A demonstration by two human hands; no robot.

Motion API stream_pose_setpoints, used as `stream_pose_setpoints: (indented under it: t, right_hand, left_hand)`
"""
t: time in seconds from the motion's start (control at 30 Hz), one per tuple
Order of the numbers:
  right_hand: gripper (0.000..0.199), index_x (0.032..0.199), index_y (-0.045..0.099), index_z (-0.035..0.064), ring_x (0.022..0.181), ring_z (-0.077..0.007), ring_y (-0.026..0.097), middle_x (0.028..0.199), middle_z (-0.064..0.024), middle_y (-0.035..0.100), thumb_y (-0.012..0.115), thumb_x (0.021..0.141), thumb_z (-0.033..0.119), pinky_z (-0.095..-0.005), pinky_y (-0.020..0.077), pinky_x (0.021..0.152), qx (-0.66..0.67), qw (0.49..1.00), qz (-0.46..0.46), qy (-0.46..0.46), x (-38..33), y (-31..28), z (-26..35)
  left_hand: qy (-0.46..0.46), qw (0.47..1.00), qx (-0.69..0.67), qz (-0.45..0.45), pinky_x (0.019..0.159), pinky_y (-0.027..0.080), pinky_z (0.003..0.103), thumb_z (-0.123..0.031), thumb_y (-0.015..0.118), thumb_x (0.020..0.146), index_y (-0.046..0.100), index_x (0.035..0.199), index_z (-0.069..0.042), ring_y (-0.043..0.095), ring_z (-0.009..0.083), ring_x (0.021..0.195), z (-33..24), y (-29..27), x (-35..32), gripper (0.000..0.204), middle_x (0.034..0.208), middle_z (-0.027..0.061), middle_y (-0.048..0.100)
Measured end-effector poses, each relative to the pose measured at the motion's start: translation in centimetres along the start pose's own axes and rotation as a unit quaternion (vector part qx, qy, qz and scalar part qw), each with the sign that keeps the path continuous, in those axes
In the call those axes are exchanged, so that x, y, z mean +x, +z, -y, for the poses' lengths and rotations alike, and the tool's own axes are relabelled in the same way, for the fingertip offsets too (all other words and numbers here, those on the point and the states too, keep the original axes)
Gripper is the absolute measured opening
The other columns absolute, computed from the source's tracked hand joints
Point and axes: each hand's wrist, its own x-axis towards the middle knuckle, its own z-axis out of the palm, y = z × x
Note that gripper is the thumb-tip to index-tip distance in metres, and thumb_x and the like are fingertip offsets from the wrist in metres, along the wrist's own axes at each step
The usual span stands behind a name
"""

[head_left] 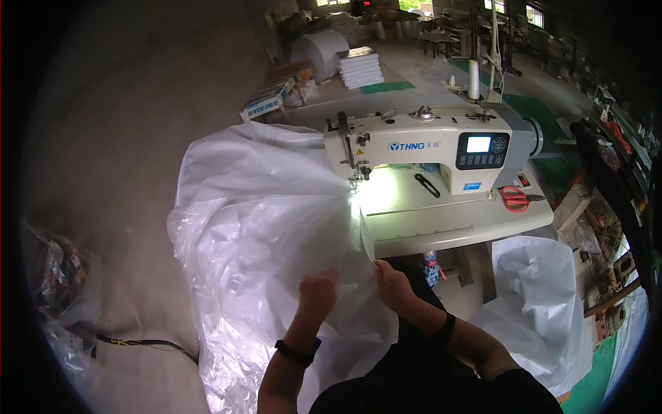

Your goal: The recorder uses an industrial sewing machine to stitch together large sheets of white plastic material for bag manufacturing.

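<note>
A large white plastic sheet (pixel 269 207) runs under the needle of a white sewing machine (pixel 414 145) and drapes over the table's left end toward my lap. My right hand (pixel 394 286) pinches its right edge, just off the front of the table. To the left, my left hand (pixel 318 293) is closed on the sheet's surface, its fingers curled and slightly blurred. Between the hands and the needle the sheet is drawn up in folds. The machine's lamp lights the needle area brightly.
Black thread snips (pixel 427 185) and red-handled scissors (pixel 516 199) lie on the machine table (pixel 441 222). A thread cone (pixel 474 79) stands behind. More white sheeting (pixel 538 303) hangs at the right. Stacked white bundles (pixel 360 67) and a large roll (pixel 321 54) rest on the floor beyond.
</note>
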Motion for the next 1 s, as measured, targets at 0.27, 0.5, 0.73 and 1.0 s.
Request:
stream_pose_setpoints:
  t: [0.27, 0.5, 0.73, 1.0]
  right_hand:
    - [0.017, 0.097, 0.056, 0.0011, 0.076, -0.009, 0.052, 0.083, -0.0032, 0.057, 0.05, 0.094, 0.017, -0.0257, 0.0455, 0.071, 0.384, 0.918, 0.002, 0.105, 0.6, -1.0, 1.3]
    - [0.024, 0.105, 0.052, -0.0008, 0.085, -0.0093, 0.053, 0.091, -0.0048, 0.058, 0.049, 0.094, 0.02, -0.0264, 0.0448, 0.075, 0.549, 0.812, 0.067, 0.185, 0.0, -1.1, 1.1]
    - [0.043, 0.127, 0.043, -0.0072, 0.064, -0.0248, 0.063, 0.114, -0.0289, 0.055, 0.046, 0.087, 0.01, -0.0342, 0.0509, 0.056, -0.158, 0.981, 0.106, -0.029, -2.8, 1.0, 0.1]
    - [0.062, 0.135, 0.024, -0.0133, 0.052, -0.0344, 0.061, 0.061, -0.0232, 0.059, 0.048, 0.082, 0.007, -0.0435, 0.0502, 0.05, 0.094, 0.993, 0.018, -0.074, -0.3, 5.4, -0.7]
  left_hand:
    - [0.043, 0.992, -0.113, 0.045, 0.059, 0.051, 0.045, -0.013, 0.049, 0.085, 0.057, 0.089, -0.007, 0.064, 0.0348, 0.065, -5.5, -1.9, 0.7, 0.011, 0.069, 0.0167, 0.063]
    - [-0.043, 0.975, -0.2, 0.089, 0.063, 0.05, 0.049, -0.015, 0.049, 0.087, 0.058, 0.096, -0.004, 0.063, 0.0395, 0.067, -10.0, -1.7, -1.7, 0.016, 0.07, 0.0237, 0.062]
    - [-0.083, 0.97, -0.226, 0.016, 0.065, 0.053, 0.044, -0.028, 0.057, 0.086, 0.059, 0.106, -0.004, 0.065, 0.0337, 0.076, -1.6, -0.9, -3.5, 0.031, 0.092, 0.0111, 0.066]
    - [-0.179, 0.975, -0.026, -0.13, 0.098, 0.036, 0.052, -0.042, 0.061, 0.084, 0.051, 0.13, -0.017, 0.036, 0.0415, 0.128, 15.0, 3.1, 0.2, 0.052, 0.137, 0.0188, 0.042]
